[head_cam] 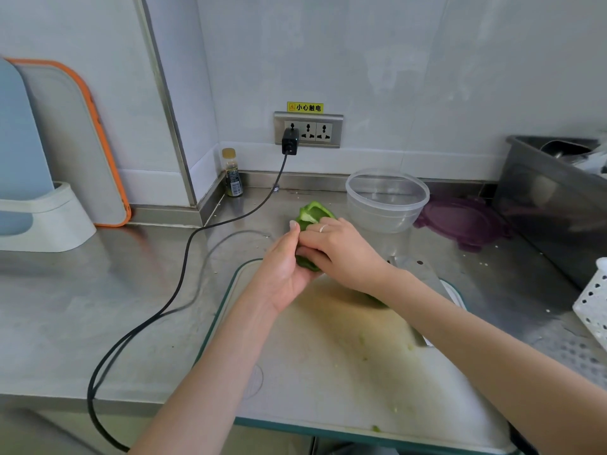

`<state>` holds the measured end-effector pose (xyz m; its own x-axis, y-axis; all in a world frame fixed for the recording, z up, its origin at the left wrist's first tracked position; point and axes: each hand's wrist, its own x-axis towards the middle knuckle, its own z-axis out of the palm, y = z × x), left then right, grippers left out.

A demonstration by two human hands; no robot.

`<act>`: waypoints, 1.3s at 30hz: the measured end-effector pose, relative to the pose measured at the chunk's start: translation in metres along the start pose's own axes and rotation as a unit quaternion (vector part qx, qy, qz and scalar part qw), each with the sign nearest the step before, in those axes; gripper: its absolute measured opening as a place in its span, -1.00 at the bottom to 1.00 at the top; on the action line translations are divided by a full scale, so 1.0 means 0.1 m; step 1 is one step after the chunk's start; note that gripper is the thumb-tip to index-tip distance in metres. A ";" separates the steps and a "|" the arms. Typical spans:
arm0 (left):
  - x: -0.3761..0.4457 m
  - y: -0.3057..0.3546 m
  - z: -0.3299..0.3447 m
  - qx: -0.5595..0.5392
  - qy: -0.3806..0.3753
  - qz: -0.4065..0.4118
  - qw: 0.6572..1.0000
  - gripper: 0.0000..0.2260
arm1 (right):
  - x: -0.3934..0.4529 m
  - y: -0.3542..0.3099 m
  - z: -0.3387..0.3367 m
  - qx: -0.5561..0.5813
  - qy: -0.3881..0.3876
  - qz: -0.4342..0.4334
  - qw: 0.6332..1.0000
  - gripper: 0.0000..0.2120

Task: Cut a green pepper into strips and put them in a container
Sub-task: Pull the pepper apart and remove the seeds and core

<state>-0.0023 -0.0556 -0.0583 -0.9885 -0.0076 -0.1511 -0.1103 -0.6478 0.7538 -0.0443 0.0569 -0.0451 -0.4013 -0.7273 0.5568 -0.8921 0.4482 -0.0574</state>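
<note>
A cut-open pepper (313,215) was held in the air above the far edge of the board (328,356), the left hand (285,267) cupped under it and the right hand's (338,249) fingers curled into its hollow. Beyond the pepper stood the empty container (387,200). The risk, as I judged it, was seeds scattering onto the counter, or the knife (417,267) lying just right of the pepper being knocked by the right forearm.

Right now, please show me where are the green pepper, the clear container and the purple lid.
green pepper (313,213): head view, on its open cut top.
clear container (387,205): head view, on its front wall.
purple lid (466,221): head view, on its flat top.
</note>
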 end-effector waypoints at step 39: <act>0.03 -0.10 -0.07 0.326 -0.010 0.191 0.926 -0.23 | 0.05 0.21 -0.26 0.169 -0.078 0.270 0.945 -0.67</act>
<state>-0.0037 -0.0544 -0.0706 -0.9692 -0.1224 0.2137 0.2157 -0.0030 0.9765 -0.0600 0.0761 -0.0218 -0.8186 -0.5203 0.2434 -0.5539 0.6027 -0.5745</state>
